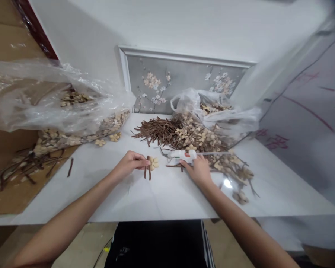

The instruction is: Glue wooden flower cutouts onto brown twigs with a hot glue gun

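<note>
Between the thumb and fingers of my left hand (134, 163) are brown stem strips (149, 174), pinched over the white table. A pale wooden-looking flower (154, 163) sits right beside those fingertips; whether it is held too I cannot tell. My right hand (199, 168) is wrapped round a white glue gun (181, 156), its nozzle pointing left and a clear glue stick (213, 153) sticking out of its back. Under the gun lies a loose brown strip (174, 166).
A heap of brown strips (159, 130) and piled flowers (201, 137) lie behind the gun. Plastic bags of flowers stand at left (80, 111) and back right (229, 115). Stemmed flowers (240, 173) spread at right. Cardboard (30, 193) with strips is at left.
</note>
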`<act>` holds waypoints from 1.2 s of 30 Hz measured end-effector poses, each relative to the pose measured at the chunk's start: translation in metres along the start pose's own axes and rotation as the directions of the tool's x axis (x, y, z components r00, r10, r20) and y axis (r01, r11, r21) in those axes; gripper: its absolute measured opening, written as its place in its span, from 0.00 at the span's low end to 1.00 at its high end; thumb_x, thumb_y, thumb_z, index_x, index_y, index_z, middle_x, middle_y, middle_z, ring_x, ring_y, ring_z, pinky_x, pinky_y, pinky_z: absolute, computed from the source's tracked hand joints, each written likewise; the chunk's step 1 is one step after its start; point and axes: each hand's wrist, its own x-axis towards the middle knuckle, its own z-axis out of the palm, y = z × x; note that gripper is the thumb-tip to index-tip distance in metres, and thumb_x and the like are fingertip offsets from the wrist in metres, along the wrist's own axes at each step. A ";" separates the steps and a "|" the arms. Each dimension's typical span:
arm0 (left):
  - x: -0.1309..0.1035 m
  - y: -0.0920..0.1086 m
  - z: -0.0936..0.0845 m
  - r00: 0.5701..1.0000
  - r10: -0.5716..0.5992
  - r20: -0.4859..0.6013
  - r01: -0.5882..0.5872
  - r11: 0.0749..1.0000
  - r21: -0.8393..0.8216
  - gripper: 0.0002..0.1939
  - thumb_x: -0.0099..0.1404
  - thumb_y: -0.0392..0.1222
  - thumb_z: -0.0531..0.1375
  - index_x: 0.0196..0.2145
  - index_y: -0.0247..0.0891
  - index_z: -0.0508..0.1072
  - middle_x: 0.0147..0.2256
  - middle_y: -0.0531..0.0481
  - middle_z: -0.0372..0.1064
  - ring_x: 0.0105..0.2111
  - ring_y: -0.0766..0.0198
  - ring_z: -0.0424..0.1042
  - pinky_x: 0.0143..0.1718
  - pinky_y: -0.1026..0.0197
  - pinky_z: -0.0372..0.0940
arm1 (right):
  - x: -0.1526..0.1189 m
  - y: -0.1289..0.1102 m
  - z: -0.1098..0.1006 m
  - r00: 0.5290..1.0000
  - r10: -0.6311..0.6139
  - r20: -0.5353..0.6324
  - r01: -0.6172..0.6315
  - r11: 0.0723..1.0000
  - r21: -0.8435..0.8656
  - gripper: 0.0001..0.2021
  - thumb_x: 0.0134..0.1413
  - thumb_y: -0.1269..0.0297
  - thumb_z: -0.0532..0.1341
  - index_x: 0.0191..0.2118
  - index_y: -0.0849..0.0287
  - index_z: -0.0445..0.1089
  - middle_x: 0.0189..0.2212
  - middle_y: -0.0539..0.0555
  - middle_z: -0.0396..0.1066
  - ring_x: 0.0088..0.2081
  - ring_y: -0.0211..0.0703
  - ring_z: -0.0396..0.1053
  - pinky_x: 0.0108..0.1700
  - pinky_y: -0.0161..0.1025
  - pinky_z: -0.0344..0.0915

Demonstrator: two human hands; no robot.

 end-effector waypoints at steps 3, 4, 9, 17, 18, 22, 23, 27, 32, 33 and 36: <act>0.000 0.003 0.002 0.998 0.053 0.018 -0.053 0.998 0.045 0.11 0.56 0.45 0.68 0.26 0.32 0.80 0.27 0.45 0.77 0.27 0.64 0.71 0.31 0.64 0.64 | 0.000 0.004 -0.006 0.998 0.052 -0.047 -0.052 0.999 0.005 0.28 0.54 0.38 0.59 0.41 0.62 0.71 0.42 0.64 0.73 0.48 0.61 0.65 0.48 0.50 0.58; -0.002 0.006 0.003 0.997 0.075 0.023 -0.077 0.995 0.064 0.12 0.56 0.45 0.67 0.26 0.32 0.80 0.26 0.46 0.76 0.27 0.64 0.70 0.31 0.64 0.63 | -0.003 0.008 -0.010 0.995 0.070 -0.071 -0.069 0.997 0.027 0.29 0.50 0.37 0.61 0.41 0.62 0.71 0.42 0.63 0.72 0.48 0.61 0.65 0.48 0.50 0.58; -0.023 0.037 0.009 0.977 0.199 0.075 -0.208 0.968 0.139 0.14 0.58 0.46 0.66 0.23 0.31 0.78 0.24 0.47 0.73 0.26 0.65 0.69 0.29 0.65 0.60 | -0.042 0.031 -0.046 0.926 0.272 -0.263 -0.184 0.931 0.316 0.24 0.49 0.39 0.63 0.33 0.58 0.67 0.34 0.57 0.70 0.40 0.53 0.67 0.43 0.45 0.61; -0.054 0.149 0.045 0.885 0.336 0.323 -0.463 0.717 0.522 0.13 0.64 0.43 0.62 0.25 0.34 0.77 0.25 0.50 0.70 0.27 0.67 0.67 0.29 0.66 0.59 | -0.010 -0.059 -0.175 0.965 -0.160 0.210 -0.077 0.590 0.803 0.21 0.61 0.46 0.56 0.47 0.59 0.71 0.28 0.52 0.72 0.31 0.43 0.72 0.33 0.36 0.66; -0.056 0.159 0.047 0.880 0.363 0.307 -0.475 0.668 0.573 0.12 0.65 0.40 0.61 0.25 0.35 0.77 0.25 0.50 0.71 0.28 0.67 0.67 0.30 0.66 0.59 | 0.003 -0.069 -0.189 0.935 -0.236 0.265 -0.086 0.575 0.814 0.21 0.61 0.46 0.56 0.47 0.58 0.72 0.28 0.52 0.73 0.30 0.42 0.73 0.32 0.36 0.66; -0.059 0.172 0.042 0.867 0.421 0.266 -0.477 0.552 0.684 0.12 0.67 0.37 0.58 0.27 0.36 0.77 0.26 0.51 0.72 0.28 0.67 0.68 0.31 0.66 0.59 | 0.040 -0.089 -0.212 0.812 -0.484 0.326 0.001 0.560 0.829 0.21 0.60 0.46 0.56 0.39 0.59 0.76 0.31 0.53 0.75 0.30 0.41 0.74 0.28 0.32 0.65; -0.059 0.172 0.039 0.862 0.431 0.269 -0.483 0.533 0.695 0.13 0.67 0.38 0.57 0.26 0.36 0.77 0.25 0.51 0.72 0.28 0.67 0.67 0.31 0.66 0.59 | 0.045 -0.091 -0.210 0.800 -0.503 0.327 0.014 0.560 0.828 0.21 0.60 0.46 0.57 0.38 0.59 0.76 0.30 0.53 0.75 0.30 0.41 0.74 0.27 0.32 0.65; -0.055 0.171 0.028 0.861 0.439 0.257 -0.475 0.513 0.715 0.15 0.68 0.40 0.57 0.25 0.36 0.76 0.25 0.51 0.72 0.28 0.67 0.67 0.31 0.66 0.59 | 0.056 -0.097 -0.192 0.771 -0.531 0.350 -0.032 0.518 0.855 0.21 0.59 0.46 0.58 0.34 0.60 0.76 0.29 0.54 0.75 0.30 0.39 0.73 0.28 0.31 0.67; -0.048 0.164 0.019 0.906 0.376 0.196 -0.389 0.553 0.737 0.12 0.64 0.44 0.60 0.27 0.40 0.79 0.25 0.51 0.74 0.27 0.63 0.69 0.30 0.64 0.61 | 0.066 -0.095 -0.173 0.753 -0.546 0.367 -0.133 0.420 0.898 0.24 0.55 0.42 0.59 0.36 0.60 0.78 0.30 0.54 0.76 0.30 0.39 0.74 0.31 0.33 0.72; -0.048 0.162 0.017 0.907 0.385 0.171 -0.379 0.568 0.731 0.12 0.64 0.45 0.60 0.26 0.41 0.80 0.23 0.51 0.73 0.27 0.61 0.70 0.29 0.63 0.61 | 0.068 -0.095 -0.170 0.765 -0.536 0.356 -0.146 0.395 0.907 0.23 0.55 0.41 0.60 0.39 0.58 0.78 0.31 0.54 0.76 0.31 0.40 0.75 0.31 0.33 0.72; -0.050 0.157 0.008 0.898 0.434 0.071 -0.360 0.635 0.684 0.13 0.62 0.48 0.61 0.23 0.42 0.79 0.20 0.51 0.71 0.32 0.54 0.74 0.29 0.62 0.62 | 0.072 -0.098 -0.162 0.826 -0.460 0.324 -0.185 0.322 0.929 0.24 0.55 0.42 0.60 0.46 0.56 0.77 0.35 0.55 0.76 0.32 0.40 0.76 0.30 0.32 0.72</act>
